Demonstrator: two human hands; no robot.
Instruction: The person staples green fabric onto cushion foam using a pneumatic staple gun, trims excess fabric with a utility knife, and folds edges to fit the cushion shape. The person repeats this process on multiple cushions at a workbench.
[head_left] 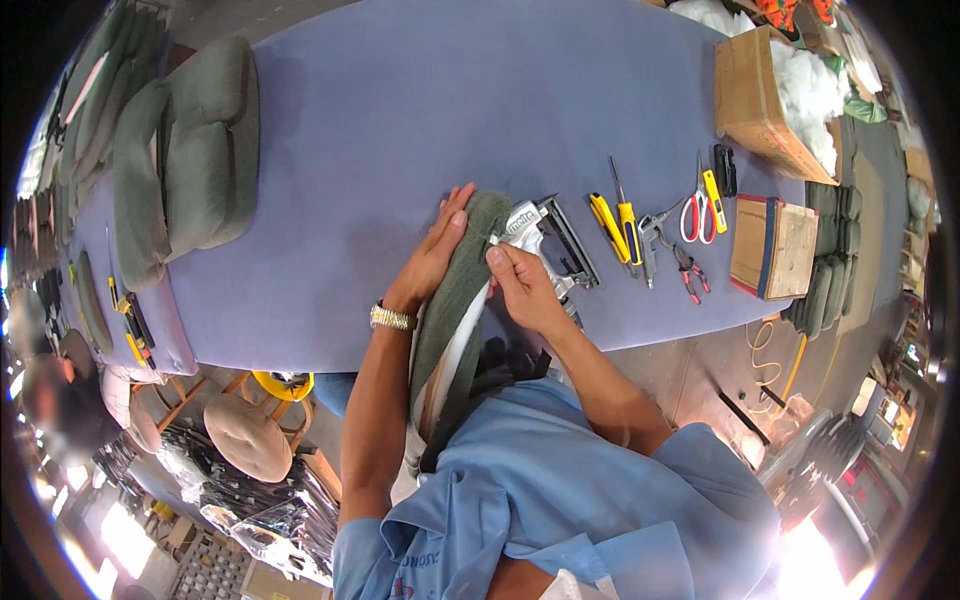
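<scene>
A dark green upholstered cushion (pixel 450 300) stands on edge between my arms, its lower end against my body. White padding shows along its open side. My left hand (pixel 440 240) grips the outer left face near the top, fingers stretched along the fabric. With thumb and fingers pinched, my right hand (pixel 520 285) holds the fabric edge on the right side, where a small white bit shows at the fingertips. Just beyond the right hand, a silver and black staple gun (pixel 550 240) lies on the table, partly covered by that hand.
On the blue-grey table (pixel 450 100) lie a yellow-handled screwdriver (pixel 627 220), a yellow cutter (pixel 606 225), red-handled scissors (pixel 698 215), pliers (pixel 690 275) and an air blow gun (pixel 652 245). A carton of white stuffing (pixel 750 95) and a wooden box (pixel 770 248) stand right; green cushions (pixel 205 150) left.
</scene>
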